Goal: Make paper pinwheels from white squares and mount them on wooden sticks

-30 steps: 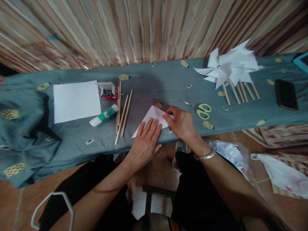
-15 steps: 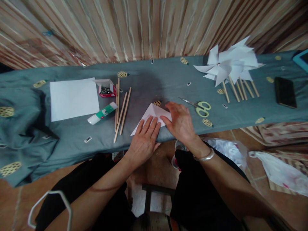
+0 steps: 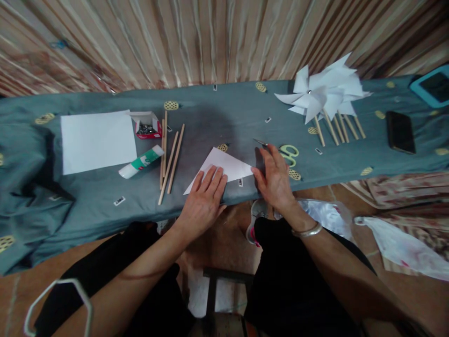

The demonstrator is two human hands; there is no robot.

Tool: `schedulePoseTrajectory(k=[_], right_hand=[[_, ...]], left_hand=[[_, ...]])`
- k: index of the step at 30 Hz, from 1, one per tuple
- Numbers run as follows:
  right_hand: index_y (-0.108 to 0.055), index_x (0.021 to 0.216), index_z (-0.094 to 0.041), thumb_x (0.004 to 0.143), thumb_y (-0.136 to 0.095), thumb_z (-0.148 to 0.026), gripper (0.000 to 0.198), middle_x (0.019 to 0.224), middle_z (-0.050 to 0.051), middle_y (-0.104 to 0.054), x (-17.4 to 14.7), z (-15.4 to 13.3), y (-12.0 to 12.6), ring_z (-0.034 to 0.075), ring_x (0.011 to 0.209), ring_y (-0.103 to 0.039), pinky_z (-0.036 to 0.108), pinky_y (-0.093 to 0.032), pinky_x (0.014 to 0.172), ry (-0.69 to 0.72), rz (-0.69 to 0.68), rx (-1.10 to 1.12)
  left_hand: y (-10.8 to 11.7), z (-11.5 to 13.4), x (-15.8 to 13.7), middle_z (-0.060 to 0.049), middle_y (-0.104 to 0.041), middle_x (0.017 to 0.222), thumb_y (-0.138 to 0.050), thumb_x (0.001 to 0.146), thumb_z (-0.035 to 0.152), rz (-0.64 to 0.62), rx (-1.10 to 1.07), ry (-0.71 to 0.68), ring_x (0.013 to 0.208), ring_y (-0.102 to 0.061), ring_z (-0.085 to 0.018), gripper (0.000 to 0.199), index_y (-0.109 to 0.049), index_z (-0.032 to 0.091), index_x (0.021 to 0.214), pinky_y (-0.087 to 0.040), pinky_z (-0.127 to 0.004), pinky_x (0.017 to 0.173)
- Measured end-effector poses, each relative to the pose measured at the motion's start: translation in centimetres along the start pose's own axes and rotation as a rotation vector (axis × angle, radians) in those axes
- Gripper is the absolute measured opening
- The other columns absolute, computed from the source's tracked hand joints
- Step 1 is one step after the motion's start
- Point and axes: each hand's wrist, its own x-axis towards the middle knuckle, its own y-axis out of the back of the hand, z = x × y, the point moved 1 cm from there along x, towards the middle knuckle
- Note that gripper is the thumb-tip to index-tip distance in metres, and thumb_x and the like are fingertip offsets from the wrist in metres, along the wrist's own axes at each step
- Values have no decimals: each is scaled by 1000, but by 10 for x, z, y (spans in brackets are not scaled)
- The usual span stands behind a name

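Note:
A white sheet of paper folded into a triangle (image 3: 226,163) lies near the front edge of the cloth-covered table. My left hand (image 3: 203,196) rests flat on its left part, fingers spread. At the triangle's right corner is my right hand (image 3: 275,180), its thumb at the tip and its fingers apart. Green-handled scissors (image 3: 289,153) lie just beyond my right hand, which partly hides them. Several thin wooden sticks (image 3: 171,161) lie left of the triangle.
White paper (image 3: 98,142) lies at the left, beside a red-and-white box of small metal pieces (image 3: 148,127) and a glue tube (image 3: 141,162). White paper pinwheels (image 3: 328,91) on sticks lie at the back right. Farther right are a dark phone (image 3: 401,132) and a blue-framed device (image 3: 433,86).
My right hand has slid right along the folded paper to its corner, now covering part of the scissors. My left hand stays on the paper. The view has shifted slightly.

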Motion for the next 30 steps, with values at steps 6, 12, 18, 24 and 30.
schedulePoseTrajectory(k=[6,12,18,24,30], right_hand=[[-52,135,-20,94,-39,-15,43,138,13,-56,-11,-23,3,27,129,-49,49,-41,107,365,-103,47],[-62,124,-12,93,-39,-10,38,127,14,-64,-23,-32,-1,25,121,-55,41,-45,109,472,-180,84],[-60,127,-12,91,-40,-8,41,130,14,-63,-23,-26,-1,26,121,-54,44,-47,107,490,-187,133],[-58,130,-12,89,-41,-6,45,130,15,-62,-24,-23,-4,26,121,-54,45,-47,107,506,-162,144],[-57,131,-15,90,-40,-8,46,128,15,-63,-25,-20,-7,26,121,-55,48,-49,105,483,-124,173]], left_hand=[[-1,1,1,-23,-34,153,-58,87,28,-1,20,10,145,-25,-36,66,-35,4,144,-24,-55,117],[-4,-2,-4,-22,-34,154,-54,88,24,22,51,-27,146,-23,-34,64,-32,4,145,-26,-54,117],[4,-16,-37,-25,-36,151,-54,87,21,10,106,2,144,-28,-33,63,-34,2,143,-31,-50,116],[12,-24,-78,-27,-38,149,-55,85,17,31,134,62,143,-31,-35,65,-32,2,143,-37,-52,112],[13,-20,-88,-30,-40,147,-55,85,18,70,160,105,139,-35,-39,64,-32,2,142,-41,-55,107]])
